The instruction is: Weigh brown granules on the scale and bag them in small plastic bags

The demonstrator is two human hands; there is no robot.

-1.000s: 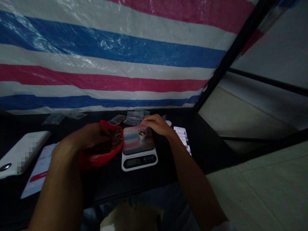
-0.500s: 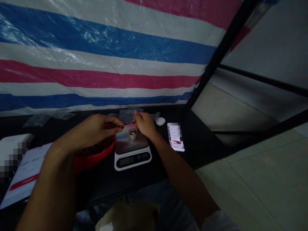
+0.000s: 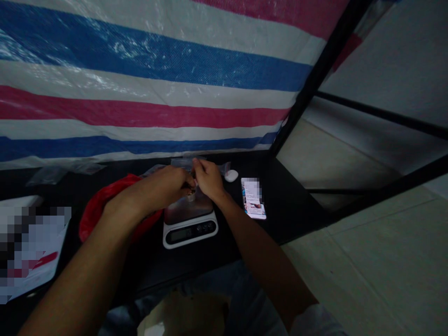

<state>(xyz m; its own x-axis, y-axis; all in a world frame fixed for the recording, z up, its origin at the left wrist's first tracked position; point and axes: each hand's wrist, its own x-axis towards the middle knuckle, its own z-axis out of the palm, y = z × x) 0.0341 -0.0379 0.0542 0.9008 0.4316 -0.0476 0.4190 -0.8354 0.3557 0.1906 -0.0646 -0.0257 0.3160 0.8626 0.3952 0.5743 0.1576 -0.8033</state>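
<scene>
A white kitchen scale (image 3: 191, 233) with a metal plate stands on the black table. On its plate is a small metallic cup (image 3: 191, 198), its top mostly covered by my left hand (image 3: 177, 183). The fingers of that hand are pinched together over the cup; what they hold is hidden. My right hand (image 3: 208, 178) is closed just behind the cup, thumb up, on a small plastic bag with a pink edge (image 3: 195, 183), mostly hidden between the hands. A red bag (image 3: 96, 205) lies open beneath my left forearm, its contents covered by the arm.
Clear plastic bags (image 3: 47, 173) lie along the back by the striped sheet (image 3: 157, 116). Right of my right hand are a white round object (image 3: 231, 176) and a lit phone (image 3: 252, 198). A tablet-like panel (image 3: 42, 261) lies at left. A black frame post (image 3: 315, 84) rises at right.
My left hand has moved right, from above the red bag to over the cup, and its fingers have closed in. My right hand stays nearly in place. The view has shifted slightly.
</scene>
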